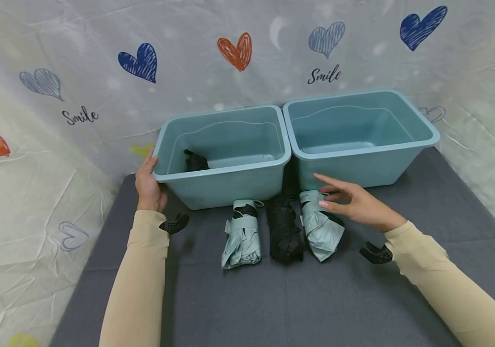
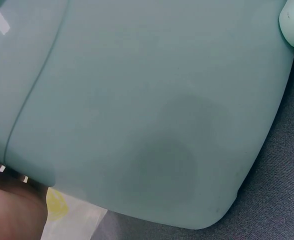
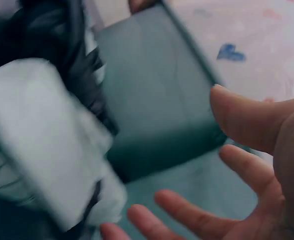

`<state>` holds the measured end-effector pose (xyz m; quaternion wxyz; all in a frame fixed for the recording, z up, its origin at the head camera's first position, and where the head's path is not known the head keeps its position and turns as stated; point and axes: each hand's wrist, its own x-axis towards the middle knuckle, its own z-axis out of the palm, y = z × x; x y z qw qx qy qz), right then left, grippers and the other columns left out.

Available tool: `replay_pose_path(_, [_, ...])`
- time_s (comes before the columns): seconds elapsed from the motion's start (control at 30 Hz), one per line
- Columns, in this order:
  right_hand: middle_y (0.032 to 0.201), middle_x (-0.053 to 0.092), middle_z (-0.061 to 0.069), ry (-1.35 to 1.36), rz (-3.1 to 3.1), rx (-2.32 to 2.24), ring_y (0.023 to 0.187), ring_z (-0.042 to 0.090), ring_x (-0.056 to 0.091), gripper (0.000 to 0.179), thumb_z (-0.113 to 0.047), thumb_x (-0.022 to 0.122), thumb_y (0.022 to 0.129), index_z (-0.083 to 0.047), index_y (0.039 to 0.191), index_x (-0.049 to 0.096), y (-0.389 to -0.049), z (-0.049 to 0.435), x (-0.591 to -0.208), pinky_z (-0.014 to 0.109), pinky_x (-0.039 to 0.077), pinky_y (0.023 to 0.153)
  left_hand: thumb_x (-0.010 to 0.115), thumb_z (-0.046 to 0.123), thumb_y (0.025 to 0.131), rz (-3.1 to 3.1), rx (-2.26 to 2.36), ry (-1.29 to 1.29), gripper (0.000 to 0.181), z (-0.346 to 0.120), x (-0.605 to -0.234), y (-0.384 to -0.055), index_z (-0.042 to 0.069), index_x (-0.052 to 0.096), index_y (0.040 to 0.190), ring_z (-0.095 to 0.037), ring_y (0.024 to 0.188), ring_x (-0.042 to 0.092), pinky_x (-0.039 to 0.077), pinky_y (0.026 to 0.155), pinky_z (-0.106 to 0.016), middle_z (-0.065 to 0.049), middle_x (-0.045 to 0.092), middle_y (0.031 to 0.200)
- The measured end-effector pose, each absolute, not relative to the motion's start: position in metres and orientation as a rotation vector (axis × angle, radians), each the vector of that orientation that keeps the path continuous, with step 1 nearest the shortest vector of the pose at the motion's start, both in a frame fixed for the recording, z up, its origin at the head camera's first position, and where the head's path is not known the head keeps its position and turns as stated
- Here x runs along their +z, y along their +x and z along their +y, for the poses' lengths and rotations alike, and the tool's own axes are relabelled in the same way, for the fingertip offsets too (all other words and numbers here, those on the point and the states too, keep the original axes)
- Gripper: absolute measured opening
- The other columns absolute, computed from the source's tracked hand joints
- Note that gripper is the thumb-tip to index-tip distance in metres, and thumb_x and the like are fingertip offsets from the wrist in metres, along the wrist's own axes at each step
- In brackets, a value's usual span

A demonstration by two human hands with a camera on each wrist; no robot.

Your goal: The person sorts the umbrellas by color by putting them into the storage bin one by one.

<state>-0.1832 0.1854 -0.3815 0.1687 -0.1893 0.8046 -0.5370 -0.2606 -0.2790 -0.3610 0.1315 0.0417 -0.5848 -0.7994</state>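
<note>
My left hand grips the left end of the left blue plastic bin at its rim. A black folded thing lies inside that bin, partly hidden by the front wall. In front of the bins lie a pale green folded umbrella, a black folded umbrella and a second pale green umbrella. My right hand hovers at the top of this second one, fingers spread and thumb apart. In the right wrist view the right hand holds nothing, with the umbrellas blurred beside it.
A second blue bin stands at the right, its rim against the first. Both are on a dark grey table cloth. Behind them hangs a pale backdrop with hearts and "Smile" lettering. Black straps with camera mounts sit at the wrists.
</note>
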Motion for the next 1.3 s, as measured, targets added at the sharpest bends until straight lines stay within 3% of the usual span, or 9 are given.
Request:
replay_pose_path(0.3, [0.158, 0.03, 0.027, -0.466, 2.24, -1.443, 0.139, 0.048, 0.039, 0.077, -0.031, 0.07, 0.099, -0.023, 0.163, 0.028, -0.183, 0.193, -0.418, 0.061, 0.041, 0.104, 0.036, 0.022, 0.112, -1.695, -2.318, 0.116, 0.05, -0.28, -0.362, -0.261, 0.017, 0.031, 0.161, -0.013, 0.149, 0.028, 0.025, 0.119, -0.032, 0.005, 0.023, 0.167])
replay_pose_path(0.5, [0.147, 0.04, 0.022, -0.467, 2.219, -1.42, 0.126, 0.038, 0.045, 0.083, -0.033, 0.077, 0.093, -0.024, 0.162, 0.032, -0.189, 0.188, -0.432, 0.05, 0.042, 0.099, 0.036, 0.022, 0.112, -1.682, -2.333, 0.118, 0.05, -0.28, -0.363, -0.262, 0.017, 0.031, 0.161, -0.013, 0.149, 0.028, 0.025, 0.119, -0.031, 0.006, 0.023, 0.166])
replay_pose_path(0.57, [0.15, 0.038, 0.02, -0.505, 2.228, -1.411, 0.126, 0.035, 0.043, 0.083, -0.031, 0.079, 0.092, -0.021, 0.161, 0.034, -0.191, 0.185, -0.434, 0.048, 0.04, 0.099, 0.036, 0.022, 0.111, -1.68, -2.34, 0.119, 0.05, -0.28, -0.364, -0.262, 0.018, 0.032, 0.161, -0.012, 0.149, 0.028, 0.025, 0.119, -0.031, 0.007, 0.023, 0.166])
replay_pose_path(0.8, [0.165, 0.024, 0.017, -0.591, 2.241, -1.346, 0.148, 0.041, 0.023, 0.086, -0.029, 0.081, 0.09, -0.016, 0.16, 0.035, -0.192, 0.174, -0.436, 0.061, 0.03, 0.112, 0.035, 0.024, 0.112, -1.705, -2.327, 0.111, 0.05, -0.28, -0.363, -0.261, 0.019, 0.03, 0.161, -0.012, 0.149, 0.026, 0.023, 0.12, -0.033, 0.007, 0.023, 0.166])
replay_pose_path(1.0, [0.165, 0.023, 0.019, -0.577, 2.262, -1.285, 0.151, 0.04, 0.018, 0.095, -0.035, 0.085, 0.085, -0.02, 0.162, 0.032, -0.19, 0.166, -0.434, 0.062, 0.032, 0.111, 0.035, 0.024, 0.111, -1.72, -2.314, 0.131, 0.05, -0.28, -0.362, -0.261, 0.02, 0.031, 0.161, -0.013, 0.149, 0.027, 0.023, 0.12, -0.033, 0.007, 0.025, 0.166])
replay_pose_path(1.17, [0.165, 0.023, 0.018, -0.551, 2.207, -1.426, 0.151, 0.039, 0.016, 0.093, -0.025, 0.087, 0.083, -0.018, 0.16, 0.036, -0.191, 0.172, -0.44, 0.061, 0.033, 0.111, 0.035, 0.024, 0.112, -1.722, -2.32, 0.143, 0.05, -0.28, -0.361, -0.261, 0.021, 0.031, 0.161, -0.011, 0.149, 0.026, 0.022, 0.12, -0.033, 0.009, 0.024, 0.166])
replay_pose_path(1.3, [0.166, 0.022, 0.013, -0.545, 2.163, -1.553, 0.152, 0.036, 0.011, 0.092, -0.021, 0.087, 0.083, -0.021, 0.16, 0.037, -0.187, 0.18, -0.442, 0.062, 0.027, 0.113, 0.035, 0.025, 0.111, -1.726, -2.319, 0.138, 0.05, -0.28, -0.361, -0.261, 0.021, 0.031, 0.161, -0.012, 0.149, 0.027, 0.023, 0.12, -0.032, 0.009, 0.024, 0.166])
